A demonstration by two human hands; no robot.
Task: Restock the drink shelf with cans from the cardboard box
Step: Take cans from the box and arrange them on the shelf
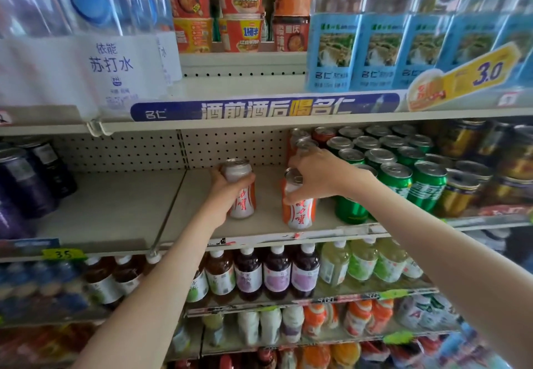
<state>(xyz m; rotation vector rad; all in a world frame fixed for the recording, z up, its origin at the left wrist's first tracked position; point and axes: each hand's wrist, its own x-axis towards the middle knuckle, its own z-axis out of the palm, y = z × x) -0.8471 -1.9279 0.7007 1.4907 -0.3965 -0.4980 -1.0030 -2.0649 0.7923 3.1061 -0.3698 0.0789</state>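
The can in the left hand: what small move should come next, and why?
Probably stand the left can down on the shelf, close beside the right can. The left hand holds it slightly tilted over bare shelf, and a gap separates it from the right can, which the right hand grips by the green cans.

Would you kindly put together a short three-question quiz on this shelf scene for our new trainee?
1. True or false: the left hand grips the left can and the right hand grips the right can.
2. Which cans stand just right of the right can? A) green cans B) blue cans C) pink cans
3. Short answer: what colour are the caps of the bottles on the shelf below?

Key: 1 true; 2 A; 3 white.
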